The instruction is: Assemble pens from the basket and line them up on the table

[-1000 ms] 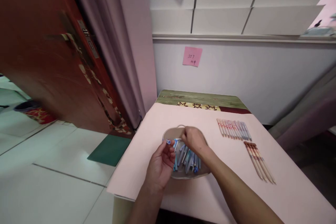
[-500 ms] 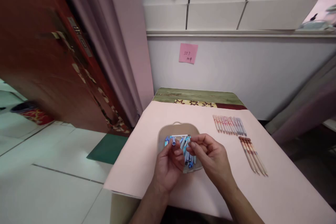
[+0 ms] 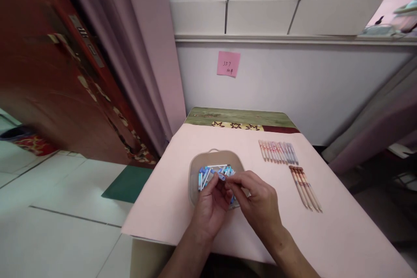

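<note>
My left hand [image 3: 211, 206] is closed on a small blue pen part [image 3: 222, 177] with an open round end, held over the front of a beige bin [image 3: 192, 169]. Blue and white pen pieces [image 3: 204, 177] lie loose inside the bin. Close by on the right, my right hand [image 3: 256, 193] has its thumb and index finger pinched near the open end of the blue part; what is between those fingertips is too small to make out. Both hands partly hide the bin's near side.
On the pink-covered table [image 3: 169, 182], a row of pale pens [image 3: 278, 152] lies at the right, with several brown-topped pens [image 3: 306, 189] nearer to me. A pink note [image 3: 228, 64] is on the wall behind. A reddish door [image 3: 65, 74] stands at the left.
The blue part has turned so its open end points right, and my right hand's fingertips have come closer to it. The whole view has shifted slightly.
</note>
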A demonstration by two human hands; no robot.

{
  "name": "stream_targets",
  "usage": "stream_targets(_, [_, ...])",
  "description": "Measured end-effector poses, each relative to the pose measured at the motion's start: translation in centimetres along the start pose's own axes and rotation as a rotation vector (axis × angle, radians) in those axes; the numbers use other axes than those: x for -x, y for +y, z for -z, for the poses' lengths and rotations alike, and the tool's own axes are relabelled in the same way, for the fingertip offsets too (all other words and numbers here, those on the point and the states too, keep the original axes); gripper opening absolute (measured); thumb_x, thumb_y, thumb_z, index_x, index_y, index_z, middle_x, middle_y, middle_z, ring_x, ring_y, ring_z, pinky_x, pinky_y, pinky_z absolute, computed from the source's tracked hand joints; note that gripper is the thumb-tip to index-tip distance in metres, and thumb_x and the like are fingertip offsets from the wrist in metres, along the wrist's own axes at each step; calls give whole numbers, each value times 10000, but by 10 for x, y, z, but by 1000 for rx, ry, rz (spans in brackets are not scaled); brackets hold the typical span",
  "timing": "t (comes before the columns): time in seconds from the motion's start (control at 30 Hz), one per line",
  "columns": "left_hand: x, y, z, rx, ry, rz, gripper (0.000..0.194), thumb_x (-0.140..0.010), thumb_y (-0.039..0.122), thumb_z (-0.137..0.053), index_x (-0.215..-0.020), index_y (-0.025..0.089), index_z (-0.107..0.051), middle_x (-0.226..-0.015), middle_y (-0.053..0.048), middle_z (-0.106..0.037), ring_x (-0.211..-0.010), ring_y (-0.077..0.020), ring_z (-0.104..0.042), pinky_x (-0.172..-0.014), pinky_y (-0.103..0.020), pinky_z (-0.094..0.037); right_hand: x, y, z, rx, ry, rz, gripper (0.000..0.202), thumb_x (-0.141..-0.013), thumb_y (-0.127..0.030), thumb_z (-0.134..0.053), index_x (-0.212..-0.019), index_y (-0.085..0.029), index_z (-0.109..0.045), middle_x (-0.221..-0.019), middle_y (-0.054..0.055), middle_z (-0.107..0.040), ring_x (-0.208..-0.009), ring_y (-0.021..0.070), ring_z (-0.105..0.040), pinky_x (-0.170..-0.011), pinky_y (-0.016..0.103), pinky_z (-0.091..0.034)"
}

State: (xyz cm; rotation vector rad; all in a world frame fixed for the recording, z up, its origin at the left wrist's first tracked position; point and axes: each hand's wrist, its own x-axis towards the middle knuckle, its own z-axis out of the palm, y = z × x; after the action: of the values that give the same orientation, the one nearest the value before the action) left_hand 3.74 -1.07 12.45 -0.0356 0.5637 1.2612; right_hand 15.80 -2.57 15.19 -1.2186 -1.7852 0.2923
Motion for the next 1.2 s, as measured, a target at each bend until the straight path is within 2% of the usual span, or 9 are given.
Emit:
stream_targets(0.3, [3,-2,-1,-55,45,-94,27,-795,124,-669,-805,103,-653,-724,-49,-685,-576,-109,-619,-520,-197,-498,2,1,-3,60,-74,-66,147,-890,-254,-553,-917,-256,-697,-870,28,-704,-781,153,-660,-686,225,-484])
stream_targets(0.47, [4,-3,3,-36,40,-86,21,-803,117,-659,-817,101,-655,-756,-57,-694,-613,-112,-633,-560,-201,-514,0,1,-4,-36,-89,-158,62,-825,-237,-634,-838,-244,-694,-824,13,-691,-718,147,-643,-662,233,-477])
stream_targets(0.53, [4,-5,6,-33,20,-50,63,-808,126,-657,-866,101,-661,-791,-68,-702,-626,-117,-640,-557,-203,-514,-2,4,-6,-170,-124,-272,43,-794,-263,-670,-803,-223,-680,-758,9,-679,-659,145,-628,-633,241,-483])
stream_targets(0.67, [4,-8,9,-24,11,15,107,-825,145,-646,-919,99,-665,-782,-62,-700,-588,-103,-626,-526,-193,-508,-10,14,-13,-654,-318,-556,263,-717,-381,-742,-813,-172,-613,-596,-19,-624,-522,136,-589,-521,241,-477])
stream_targets(0.73, [3,-5,10,-22,17,33,108,-835,136,-629,-928,92,-665,-763,-60,-694,-564,-96,-614,-519,-193,-512,-16,19,-15,-820,-408,-619,363,-662,-405,-784,-852,-161,-595,-601,-33,-612,-512,122,-580,-513,233,-472])
stream_targets(0.8, [2,4,9,-19,20,47,92,-854,135,-600,-902,86,-661,-732,-60,-678,-538,-92,-596,-507,-194,-514,-23,22,-14,-865,-405,-619,405,-651,-411,-794,-898,-156,-599,-655,-30,-615,-542,104,-574,-526,212,-464])
stream_targets(0.93, [-1,36,8,83,5,-47,234,-926,145,-470,-757,88,-620,-675,-52,-619,-526,-74,-564,-470,-163,-490,-33,31,-6,-727,-194,-557,385,-744,-483,-698,-914,-145,-623,-730,9,-626,-563,93,-538,-520,199,-442])
stream_targets(1.0, [-1,51,7,133,24,-90,266,-946,133,-416,-768,90,-609,-700,-55,-617,-531,-62,-561,-464,-143,-487,-36,39,-2,-570,-128,-526,374,-774,-504,-649,-884,-148,-628,-729,24,-637,-554,110,-542,-514,217,-441])
stream_targets(1.2, [-1,66,6,227,116,-56,245,-973,139,-362,-986,69,-596,-781,-83,-671,-509,-40,-576,-459,-108,-513,-47,56,-18,240,-312,-324,154,-835,-287,-561,-812,-212,-693,-775,25,-695,-695,152,-623,-626,236,-414])
